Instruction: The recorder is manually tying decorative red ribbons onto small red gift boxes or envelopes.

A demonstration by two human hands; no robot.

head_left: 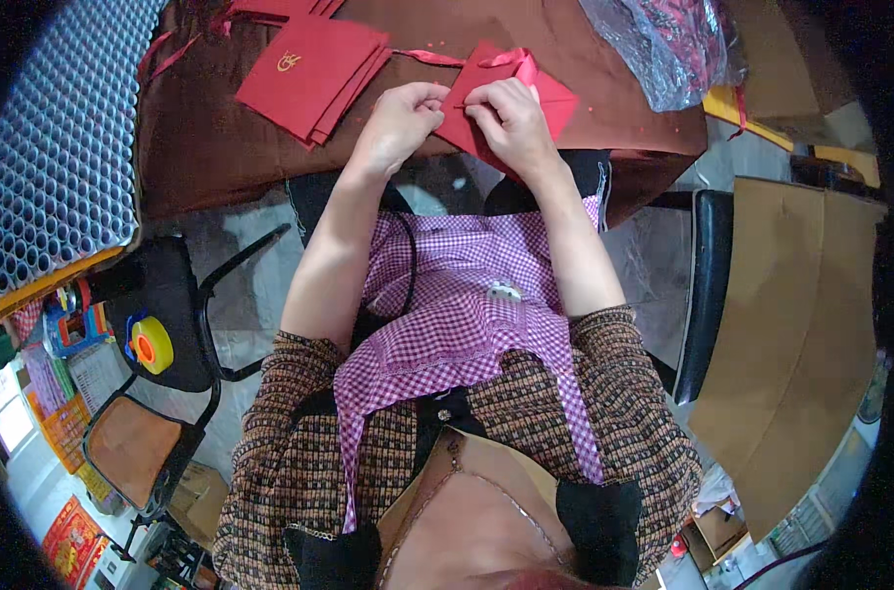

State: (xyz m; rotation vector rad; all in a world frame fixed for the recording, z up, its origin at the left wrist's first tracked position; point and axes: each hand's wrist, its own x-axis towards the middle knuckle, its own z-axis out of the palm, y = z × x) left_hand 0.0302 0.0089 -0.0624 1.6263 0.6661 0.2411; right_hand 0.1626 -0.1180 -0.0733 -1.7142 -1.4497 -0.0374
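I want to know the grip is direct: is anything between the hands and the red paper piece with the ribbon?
Nothing visible. The left hand and right hand both touch the red paper piece directly at the table edge.

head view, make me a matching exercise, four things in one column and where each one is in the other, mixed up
Things:
1. red envelope
2. stack of red envelopes
3. clear plastic bag
4. tape dispenser

Places:
a. on the black chair at lower left
b. far right corner of the table
c. pinched between the left hand and the right hand
d. on the brown table, left of the hands

Pairs: 1-c, 2-d, 3-b, 4-a
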